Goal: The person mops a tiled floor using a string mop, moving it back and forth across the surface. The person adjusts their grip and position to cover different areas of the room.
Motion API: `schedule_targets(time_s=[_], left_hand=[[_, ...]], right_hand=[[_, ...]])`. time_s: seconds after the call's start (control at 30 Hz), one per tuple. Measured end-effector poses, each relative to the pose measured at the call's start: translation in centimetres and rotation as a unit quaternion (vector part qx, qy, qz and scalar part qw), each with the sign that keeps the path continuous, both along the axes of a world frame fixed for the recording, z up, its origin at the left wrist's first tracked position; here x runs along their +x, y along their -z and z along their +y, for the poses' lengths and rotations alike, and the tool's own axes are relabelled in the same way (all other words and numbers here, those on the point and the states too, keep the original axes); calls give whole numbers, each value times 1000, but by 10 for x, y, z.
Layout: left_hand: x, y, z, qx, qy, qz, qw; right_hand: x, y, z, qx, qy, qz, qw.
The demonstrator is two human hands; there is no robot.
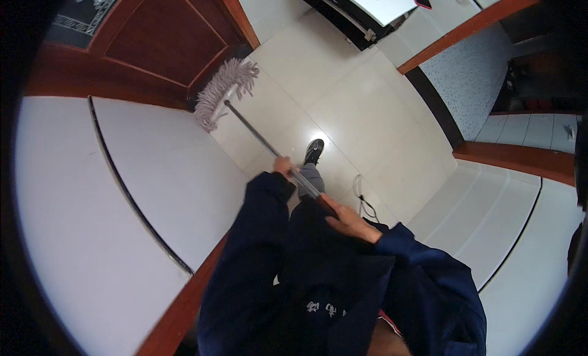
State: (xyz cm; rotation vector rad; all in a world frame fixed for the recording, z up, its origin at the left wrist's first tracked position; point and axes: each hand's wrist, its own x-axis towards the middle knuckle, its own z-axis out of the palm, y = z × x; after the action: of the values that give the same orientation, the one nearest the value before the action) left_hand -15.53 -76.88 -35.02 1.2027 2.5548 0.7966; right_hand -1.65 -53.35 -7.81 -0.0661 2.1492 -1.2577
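Left hand [282, 166] wrapped around mop handle [257, 134] lower down; right hand [344, 221] clenched on its upper end. Mop head [224, 89] on tiled floor [343, 105] at far-left edge, touching wooden door [162, 41]. Judged mid-job: floor glossy, mopped extent unclear. Open tiles ahead; cable [362, 200] near shoe [313, 151]; white walls close both sides.

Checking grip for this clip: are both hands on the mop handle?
Yes: the left hand grips the mop handle further down, and the right hand holds its upper end.
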Motion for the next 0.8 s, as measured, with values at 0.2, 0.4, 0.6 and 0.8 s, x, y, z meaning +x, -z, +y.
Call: schedule_targets(time_s=[0.2, 0.4, 0.6, 0.8], left_hand=[[167, -53, 101, 102, 17, -315, 943], [265, -127, 192, 152, -376, -877, 256], [293, -153, 216, 78, -342, -918, 185], [269, -142, 196, 55, -331, -924, 183]], right_hand=[[136, -78, 87, 59, -50, -87, 993], [241, -158, 136, 74, -13, -92, 993], [281, -186, 138, 54, 159, -140, 976], [259, -156, 116, -65, 273, -173, 944]])
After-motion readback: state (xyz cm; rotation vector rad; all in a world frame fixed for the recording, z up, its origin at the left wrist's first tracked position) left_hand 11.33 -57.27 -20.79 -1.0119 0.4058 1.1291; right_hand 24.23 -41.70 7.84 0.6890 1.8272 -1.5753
